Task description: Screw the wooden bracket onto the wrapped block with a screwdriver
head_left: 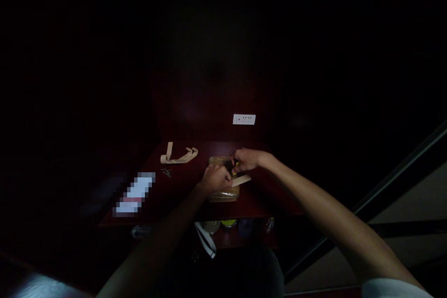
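Note:
A flat light-coloured strip (241, 180) lies across a brown package (224, 193) that has a shiny clear wrapping. My left hand (217, 178) rests over the package with its fingers closed on the strip's left end. Just to the right and above, my right hand (243, 159) is closed around a small tool with a yellow part (236, 167), its tip down beside my left fingers and the strip. The tool's other parts are hidden by the hand or too dark to make out.
On the dark red table (181, 195) lie a curled beige strip (178, 160), several thin metal pieces (166, 172) and a blurred-out bright rectangle (135, 194). A white socket panel (244, 119) is on the wall. Below, a shelf holds round containers (228, 223) and a hanging white strap (206, 241).

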The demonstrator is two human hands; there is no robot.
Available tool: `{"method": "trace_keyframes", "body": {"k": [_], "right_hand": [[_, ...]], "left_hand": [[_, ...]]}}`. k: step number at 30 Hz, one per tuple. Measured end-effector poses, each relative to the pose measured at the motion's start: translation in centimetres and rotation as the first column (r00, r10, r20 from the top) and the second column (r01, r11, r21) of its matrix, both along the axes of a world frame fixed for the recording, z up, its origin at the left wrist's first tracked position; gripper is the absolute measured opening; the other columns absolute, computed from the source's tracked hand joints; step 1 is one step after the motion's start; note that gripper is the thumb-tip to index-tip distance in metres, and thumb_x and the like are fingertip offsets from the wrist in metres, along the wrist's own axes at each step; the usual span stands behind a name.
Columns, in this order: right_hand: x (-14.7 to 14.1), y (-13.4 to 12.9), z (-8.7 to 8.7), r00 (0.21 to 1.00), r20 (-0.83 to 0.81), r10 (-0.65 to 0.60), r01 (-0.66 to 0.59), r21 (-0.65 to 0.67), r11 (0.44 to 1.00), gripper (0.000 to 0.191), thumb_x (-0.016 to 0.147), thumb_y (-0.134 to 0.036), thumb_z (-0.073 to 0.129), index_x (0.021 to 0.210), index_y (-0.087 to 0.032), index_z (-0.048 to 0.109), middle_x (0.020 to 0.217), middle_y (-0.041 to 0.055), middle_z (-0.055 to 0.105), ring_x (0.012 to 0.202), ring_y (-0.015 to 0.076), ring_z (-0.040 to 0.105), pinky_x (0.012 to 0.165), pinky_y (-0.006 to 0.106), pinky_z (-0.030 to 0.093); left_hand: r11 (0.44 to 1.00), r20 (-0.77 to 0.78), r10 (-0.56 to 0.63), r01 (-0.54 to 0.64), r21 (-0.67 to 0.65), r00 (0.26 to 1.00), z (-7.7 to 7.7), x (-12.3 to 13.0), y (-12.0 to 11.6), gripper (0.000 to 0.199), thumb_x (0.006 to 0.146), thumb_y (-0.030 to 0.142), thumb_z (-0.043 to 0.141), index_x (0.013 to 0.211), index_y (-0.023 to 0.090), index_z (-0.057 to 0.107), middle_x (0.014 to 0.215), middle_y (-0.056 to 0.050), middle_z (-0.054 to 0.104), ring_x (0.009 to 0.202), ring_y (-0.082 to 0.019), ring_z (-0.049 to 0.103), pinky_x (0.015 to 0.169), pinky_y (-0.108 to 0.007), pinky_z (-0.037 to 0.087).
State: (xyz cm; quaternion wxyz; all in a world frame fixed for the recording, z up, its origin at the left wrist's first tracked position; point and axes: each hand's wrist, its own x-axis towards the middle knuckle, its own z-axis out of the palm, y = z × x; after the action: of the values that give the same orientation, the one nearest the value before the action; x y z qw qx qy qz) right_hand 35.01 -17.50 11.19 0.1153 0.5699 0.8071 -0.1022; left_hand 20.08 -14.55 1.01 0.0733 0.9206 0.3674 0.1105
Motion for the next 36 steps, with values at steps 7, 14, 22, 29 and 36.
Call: {"method": "trace_keyframes", "body": {"k": [7,14,22,29,36], "right_hand": [[0.09,-0.01,-0.04,1.000,-0.010,-0.005,0.004,-0.004,1.000,0.033,0.075,-0.035,0.066,0.100,-0.013,0.068,0.082,0.0046,0.068,0.066,0.0126,0.054,0.055,0.020,0.034],[0.08,0.15,-0.15,1.000,-0.025,-0.008,0.008,-0.013,1.000,0.033,0.074,-0.035,0.066,0.099,-0.014,0.069,0.083,0.0048,0.068,0.067,0.0132,0.055,0.055,0.021,0.034],[0.02,0.21,-0.17,1.000,-0.022,0.005,-0.005,-0.002,1.000,0.032,0.075,-0.034,0.066,0.098,-0.013,0.069,0.084,0.0056,0.069,0.067,0.0129,0.056,0.054,0.020,0.034],[0.23,0.24,-0.26,0.997,-0.073,-0.010,0.007,-0.049,0.999,0.030,0.075,-0.036,0.064,0.094,-0.013,0.071,0.079,0.0049,0.070,0.065,0.0133,0.058,0.056,0.021,0.036],[0.49,0.40,-0.50,0.995,-0.101,-0.019,0.013,-0.059,0.998,0.030,0.078,-0.038,0.061,0.087,-0.012,0.071,0.075,0.0051,0.069,0.061,0.0119,0.057,0.053,0.020,0.035]], "left_hand": [[1.000,0.001,-0.013,0.013,-0.007,1.000,-0.12,0.10,0.06,0.016,0.074,0.038,0.062,0.083,0.034,0.076,0.087,-0.001,0.075,0.092,-0.022,0.066,0.087,-0.034,0.044],[1.000,0.000,0.000,0.000,-0.009,1.000,-0.04,0.11,0.01,0.016,0.074,0.039,0.063,0.083,0.033,0.076,0.088,-0.001,0.075,0.092,-0.022,0.066,0.088,-0.034,0.044],[1.000,0.007,0.009,-0.009,0.001,1.000,-0.30,0.19,0.11,0.018,0.073,0.041,0.063,0.084,0.032,0.076,0.092,-0.001,0.074,0.094,-0.024,0.065,0.088,-0.036,0.044],[1.000,0.007,-0.006,0.006,-0.009,1.000,-0.12,0.03,0.04,0.017,0.073,0.040,0.063,0.083,0.033,0.076,0.087,0.000,0.075,0.091,-0.022,0.065,0.087,-0.033,0.044],[1.000,0.006,-0.006,0.006,-0.006,1.000,-0.25,0.08,0.18,0.018,0.072,0.041,0.063,0.082,0.033,0.076,0.091,-0.001,0.074,0.095,-0.023,0.064,0.089,-0.034,0.043]]}}
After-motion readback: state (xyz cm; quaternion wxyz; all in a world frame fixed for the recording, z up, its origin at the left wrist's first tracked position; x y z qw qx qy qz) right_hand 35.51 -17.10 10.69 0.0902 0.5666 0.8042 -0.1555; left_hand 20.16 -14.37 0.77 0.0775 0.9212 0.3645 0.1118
